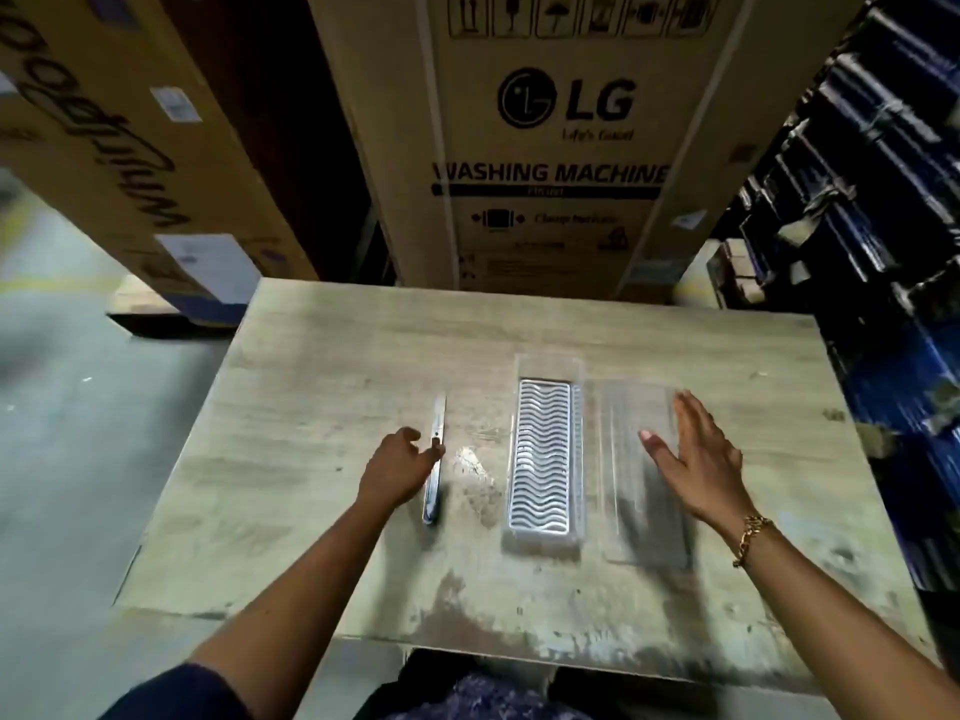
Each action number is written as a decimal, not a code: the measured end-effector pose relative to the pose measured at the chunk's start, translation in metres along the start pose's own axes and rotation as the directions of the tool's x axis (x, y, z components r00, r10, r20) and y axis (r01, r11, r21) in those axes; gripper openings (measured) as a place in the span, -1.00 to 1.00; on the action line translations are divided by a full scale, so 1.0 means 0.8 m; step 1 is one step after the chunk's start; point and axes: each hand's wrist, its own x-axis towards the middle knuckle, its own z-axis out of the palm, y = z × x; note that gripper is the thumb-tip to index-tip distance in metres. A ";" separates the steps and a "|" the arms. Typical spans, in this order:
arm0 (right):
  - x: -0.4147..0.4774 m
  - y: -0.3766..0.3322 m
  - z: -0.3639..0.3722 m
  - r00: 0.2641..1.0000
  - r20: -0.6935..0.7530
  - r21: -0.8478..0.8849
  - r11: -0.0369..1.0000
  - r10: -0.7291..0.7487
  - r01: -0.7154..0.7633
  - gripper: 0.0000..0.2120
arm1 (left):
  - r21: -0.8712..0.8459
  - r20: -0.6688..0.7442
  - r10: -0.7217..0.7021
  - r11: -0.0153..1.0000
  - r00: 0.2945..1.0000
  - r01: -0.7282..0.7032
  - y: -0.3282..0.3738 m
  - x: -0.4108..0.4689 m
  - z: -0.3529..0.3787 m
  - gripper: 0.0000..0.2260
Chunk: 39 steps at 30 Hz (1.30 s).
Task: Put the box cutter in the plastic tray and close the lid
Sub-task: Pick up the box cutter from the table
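Observation:
A slim silver box cutter (435, 467) lies lengthwise on the worn wooden table (322, 387), left of centre. My left hand (397, 470) curls around its middle, thumb and fingers touching it while it rests on the table. To its right sits the clear plastic tray (545, 454) with a wavy ribbed white insert. The transparent lid (631, 459) lies open flat, on the tray's right side. My right hand (693, 457) hovers flat over the lid with fingers spread, holding nothing.
A large LG washing machine carton (561, 148) stands just behind the table, with another brown carton (130, 148) to the left. Dark blue stacked goods (883, 226) fill the right side. Grey concrete floor (67, 433) lies left of the table.

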 end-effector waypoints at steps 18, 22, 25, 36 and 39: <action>-0.065 0.110 0.060 0.901 0.147 0.141 0.893 0.408 -0.427 -0.19 | 0.000 -0.083 -0.202 0.979 0.976 0.202 -0.022 0.005 0.065 -0.84; -0.069 0.121 0.063 0.913 0.156 0.137 0.907 0.378 -0.399 -0.28 | -0.263 -0.048 -0.232 0.941 0.972 0.212 -0.025 0.001 0.062 -0.89; -0.071 0.125 0.063 0.914 0.152 0.125 0.910 0.376 -0.396 -0.28 | -0.491 0.041 -0.215 0.846 0.976 0.207 -0.023 -0.012 0.059 -0.94; -0.076 0.122 0.068 0.928 0.143 0.073 0.931 0.344 -0.357 -0.27 | -0.631 -0.050 -0.287 0.751 0.957 0.192 0.003 -0.055 0.055 -0.35; -0.077 0.121 0.068 0.930 0.141 0.067 0.934 0.340 -0.352 -0.26 | -0.602 -0.106 -0.304 0.777 0.947 0.182 0.010 -0.059 0.050 -0.36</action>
